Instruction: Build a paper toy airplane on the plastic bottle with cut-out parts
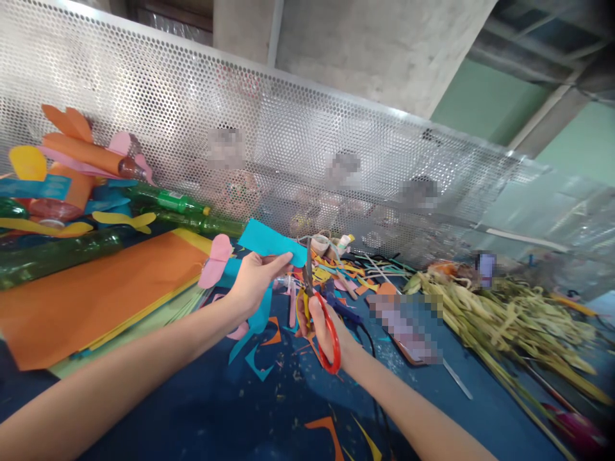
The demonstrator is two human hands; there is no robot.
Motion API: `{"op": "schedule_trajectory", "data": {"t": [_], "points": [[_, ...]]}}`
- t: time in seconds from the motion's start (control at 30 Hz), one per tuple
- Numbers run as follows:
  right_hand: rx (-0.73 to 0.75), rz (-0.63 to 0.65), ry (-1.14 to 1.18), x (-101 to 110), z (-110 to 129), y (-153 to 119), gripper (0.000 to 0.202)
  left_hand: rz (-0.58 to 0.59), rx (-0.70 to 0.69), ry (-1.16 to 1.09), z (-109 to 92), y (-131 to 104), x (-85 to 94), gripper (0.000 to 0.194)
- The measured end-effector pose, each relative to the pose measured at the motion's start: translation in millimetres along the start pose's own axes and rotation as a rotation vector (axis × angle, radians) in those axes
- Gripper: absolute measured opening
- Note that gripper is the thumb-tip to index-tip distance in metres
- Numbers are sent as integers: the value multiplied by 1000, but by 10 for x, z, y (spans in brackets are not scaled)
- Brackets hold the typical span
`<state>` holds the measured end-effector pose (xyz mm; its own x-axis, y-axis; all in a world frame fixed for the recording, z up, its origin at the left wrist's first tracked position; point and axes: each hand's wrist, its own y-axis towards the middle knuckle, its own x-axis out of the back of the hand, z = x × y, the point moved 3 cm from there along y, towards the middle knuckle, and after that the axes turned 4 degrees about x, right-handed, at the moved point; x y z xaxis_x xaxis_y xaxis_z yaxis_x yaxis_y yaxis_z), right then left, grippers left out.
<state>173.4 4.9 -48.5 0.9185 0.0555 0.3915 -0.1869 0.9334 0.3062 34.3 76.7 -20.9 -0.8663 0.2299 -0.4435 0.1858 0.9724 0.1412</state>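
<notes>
Between the thumb and fingers of my left hand [259, 278] is a strip of blue paper [269, 240], held up above the table. My right hand [319, 326] grips a pair of scissors [329, 339] with red and yellow handles. Their dark blades point upward at the strip's right end, touching or very near it; whether they are cutting I cannot tell. Below my hands lie blue paper offcuts [259, 365] and an orange offcut [271, 331]. A pink paper shape [214, 261] sits just left of my left hand.
Stacked orange paper sheets [110, 288] lie left, below green plastic bottles [168, 202] and paper-trimmed bottle crafts [72, 166]. A blue glue gun [343, 310] with a cord and a phone [403, 330] lie right, before dried leaves [509, 320]. A perforated metal panel [288, 121] stands behind.
</notes>
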Motion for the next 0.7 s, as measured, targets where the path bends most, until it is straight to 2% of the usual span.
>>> {"op": "schedule_trajectory", "data": {"t": [0.37, 0.7], "points": [[33, 0, -66, 16, -22, 29, 37, -27, -18, 94, 13, -19, 12, 25], [-59, -42, 66, 2, 31, 42, 44, -43, 0, 111, 7, -13, 15, 25]]}}
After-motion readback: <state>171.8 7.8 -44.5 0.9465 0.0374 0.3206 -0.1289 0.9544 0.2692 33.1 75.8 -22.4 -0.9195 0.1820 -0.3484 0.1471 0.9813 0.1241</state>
